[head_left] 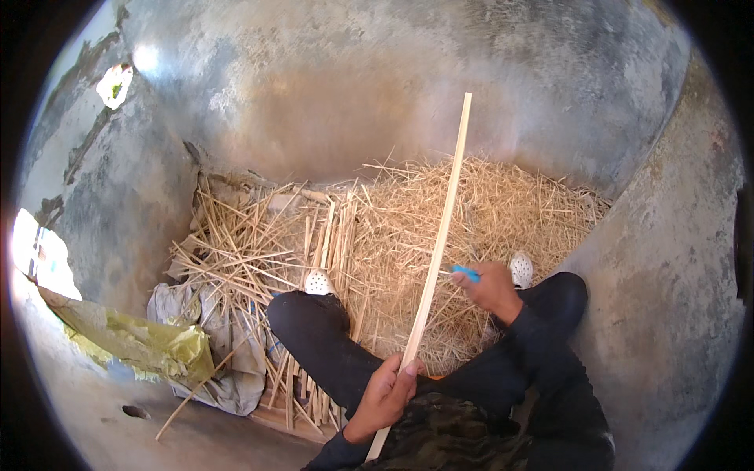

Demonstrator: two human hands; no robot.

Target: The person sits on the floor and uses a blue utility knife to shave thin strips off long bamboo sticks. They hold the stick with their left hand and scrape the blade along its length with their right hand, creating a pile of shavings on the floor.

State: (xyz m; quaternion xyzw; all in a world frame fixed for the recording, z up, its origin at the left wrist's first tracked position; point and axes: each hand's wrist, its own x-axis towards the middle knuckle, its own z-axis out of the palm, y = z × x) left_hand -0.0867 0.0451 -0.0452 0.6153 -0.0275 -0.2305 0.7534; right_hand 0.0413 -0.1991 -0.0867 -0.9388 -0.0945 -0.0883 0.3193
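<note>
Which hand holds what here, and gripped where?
Left hand grips the long bamboo strip near its lower end. Right hand holds a blue-handled tool by the handle, against the strip's middle.

There are two hands [389,392], one long stick [440,235], one blue tool [466,272], two white shoes [521,269], and one yellow bag [133,341].

Daylight from left, blown-out glare thru wall gaps, soft shadows, heavy fisheye warp w/ dark rim.
</note>
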